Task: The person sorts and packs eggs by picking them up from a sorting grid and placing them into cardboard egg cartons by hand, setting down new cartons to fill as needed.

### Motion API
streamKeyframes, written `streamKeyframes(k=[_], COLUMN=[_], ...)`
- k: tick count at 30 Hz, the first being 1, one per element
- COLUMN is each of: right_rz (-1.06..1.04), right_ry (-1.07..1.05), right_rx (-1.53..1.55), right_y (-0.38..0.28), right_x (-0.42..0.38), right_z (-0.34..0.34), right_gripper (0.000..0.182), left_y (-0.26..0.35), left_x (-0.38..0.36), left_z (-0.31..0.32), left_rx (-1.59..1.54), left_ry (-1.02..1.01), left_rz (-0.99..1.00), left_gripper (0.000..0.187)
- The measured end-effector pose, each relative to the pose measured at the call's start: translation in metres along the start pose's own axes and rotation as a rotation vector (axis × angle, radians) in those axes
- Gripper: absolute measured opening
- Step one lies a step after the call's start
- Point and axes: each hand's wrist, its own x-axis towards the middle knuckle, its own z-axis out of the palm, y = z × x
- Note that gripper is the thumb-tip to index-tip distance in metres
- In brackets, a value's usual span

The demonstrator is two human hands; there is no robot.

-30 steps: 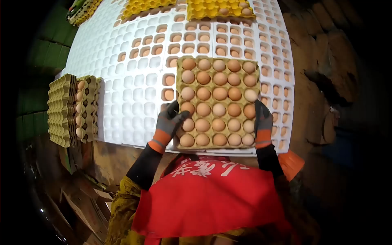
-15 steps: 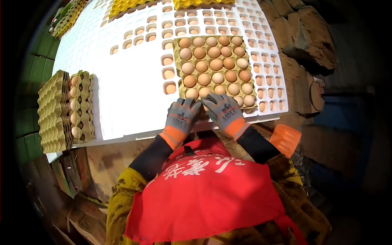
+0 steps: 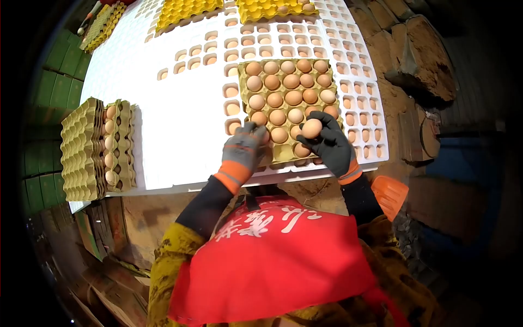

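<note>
Gloved in grey and orange, my left hand (image 3: 244,147) is closed at the front-left corner of the egg tray (image 3: 283,153), its fingers curled round an egg (image 3: 263,134) that shows only in part. My right hand (image 3: 330,143) is turned palm up over the front right of the tray and grips a light brown egg (image 3: 311,128) between thumb and fingers. Brown eggs in rows fill the back of the tray; an empty cup shows at its front edge. Under the tray lies a white foam board (image 3: 180,136) with egg-holding pockets.
Stacked pulp trays holding eggs (image 3: 98,150) stand upright at the board's left edge. Yellow trays (image 3: 188,13) lie at the back, with another tray stack (image 3: 104,24) at the far left corner. An orange scoop (image 3: 390,196) is below the right edge; rocks (image 3: 422,60) lie beyond it.
My hands have moved apart at the tray's front. My right hand has turned over and now holds an egg up. The whole view has shifted slightly.
</note>
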Motion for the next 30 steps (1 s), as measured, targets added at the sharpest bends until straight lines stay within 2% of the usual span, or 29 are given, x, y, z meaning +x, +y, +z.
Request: streamKeyframes(k=[1, 3, 4, 5, 6, 7, 8, 9, 10, 11, 12, 13, 14, 15, 16, 17, 18, 19, 21, 22, 23, 24, 25, 27, 28, 30], right_rz=[0.050, 0.134, -0.479, -0.496, -0.505, -0.507, -0.528, -0.474, -0.414, -0.352, 0.023, 0.082, 0.083, 0.090, -0.160, -0.440, -0.556, -0.446, -0.358, -0.376, -0.383, -0.439, -0.484, -0.331, -0.339, -0.402], right_ry=[-0.011, -0.047, -0.290, -0.308, -0.354, -0.396, -0.390, -0.341, -0.291, -0.242, -0.164, -0.105, -0.108, -0.115, -0.223, -0.337, -0.290, -0.262, -0.282, -0.299, -0.294, -0.230, -0.160, -0.114, -0.143, -0.214], right_rx=[-0.226, -0.676, -1.277, -1.681, -1.956, -2.233, -2.231, -1.906, -1.580, -1.258, -0.816, -0.575, -0.559, -0.535, -0.906, -1.261, -1.605, -1.866, -2.202, -2.201, -2.119, -1.945, -1.771, -1.201, -1.202, -1.219], right_y=[0.001, 0.002, 0.016, 0.010, 0.025, 0.039, 0.043, 0.039, 0.032, 0.019, 0.001, -0.008, -0.018, -0.024, -0.016, -0.007, 0.000, 0.001, 0.017, 0.016, 0.014, 0.011, 0.006, 0.002, 0.006, 0.041], right_x=[0.005, 0.022, 0.032, 0.028, 0.035, 0.042, 0.042, 0.043, 0.042, 0.041, 0.038, 0.040, 0.040, 0.041, 0.053, 0.069, 0.070, 0.071, 0.083, 0.084, 0.085, 0.081, 0.073, 0.064, 0.055, 0.038], right_z=[-0.002, -0.004, -0.002, 0.023, 0.026, 0.023, 0.021, 0.016, 0.007, 0.003, 0.000, -0.009, -0.006, 0.000, -0.002, -0.001, 0.009, 0.025, 0.032, 0.038, 0.034, 0.034, 0.037, 0.046, 0.059, 0.087], right_gripper=[0.027, 0.026, 0.028, 0.032, 0.035, 0.038, 0.043, 0.044, 0.046, 0.048, 0.054, 0.046, 0.045, 0.044, 0.045, 0.046, 0.052, 0.050, 0.045, 0.040, 0.043, 0.043, 0.043, 0.035, 0.035, 0.039], left_y=[0.002, -0.007, -0.010, -0.014, -0.038, -0.040, -0.046, -0.051, -0.050, -0.051, -0.052, -0.052, -0.049, -0.051, -0.036, -0.030, -0.033, -0.012, -0.014, -0.020, -0.026, -0.031, -0.040, -0.075, -0.098, -0.135], left_x=[0.009, 0.014, 0.014, 0.011, 0.007, 0.009, 0.005, 0.003, 0.005, 0.011, 0.020, 0.029, 0.038, 0.040, 0.042, 0.051, 0.057, 0.061, 0.063, 0.055, 0.042, 0.027, 0.007, -0.041, -0.070, -0.125], left_z=[0.010, 0.016, 0.009, 0.002, 0.021, -0.004, -0.014, -0.022, -0.029, -0.032, -0.035, -0.035, -0.020, -0.002, 0.006, 0.015, 0.037, 0.015, 0.006, 0.000, -0.007, -0.014, -0.027, -0.057, -0.068, -0.088], left_rx=[0.130, 0.022, -0.194, -0.412, -0.684, -1.265, -1.483, -1.701, -1.684, -1.650, -1.457, -1.263, -0.850, -0.264, -0.054, 0.065, 0.093, 0.333, 0.285, 0.147, 0.007, -0.135, -0.258, -0.197, -0.194, -0.139], left_ry=[-0.121, -0.086, -0.077, -0.070, 0.051, -0.125, -0.120, -0.112, -0.088, -0.038, -0.071, -0.097, 0.007, 0.145, 0.236, 0.043, -0.051, -0.007, -0.064, 0.050, 0.166, 0.278, 0.344, 0.343, 0.412, 0.364], left_rz=[-0.025, -0.040, -0.130, -0.223, -0.204, -0.517, -0.535, -0.547, -0.504, -0.434, -0.494, -0.553, -0.377, -0.065, -0.054, -0.137, -0.194, -0.125, -0.133, -0.142, -0.148, -0.149, -0.219, -0.317, -0.291, -0.452], left_gripper=[0.051, 0.047, 0.045, 0.042, 0.041, 0.048, 0.052, 0.057, 0.062, 0.057, 0.054, 0.051, 0.052, 0.057, 0.046, 0.014, 0.012, 0.013, 0.017, 0.022, 0.027, 0.033, 0.050, 0.052, 0.052, 0.049])
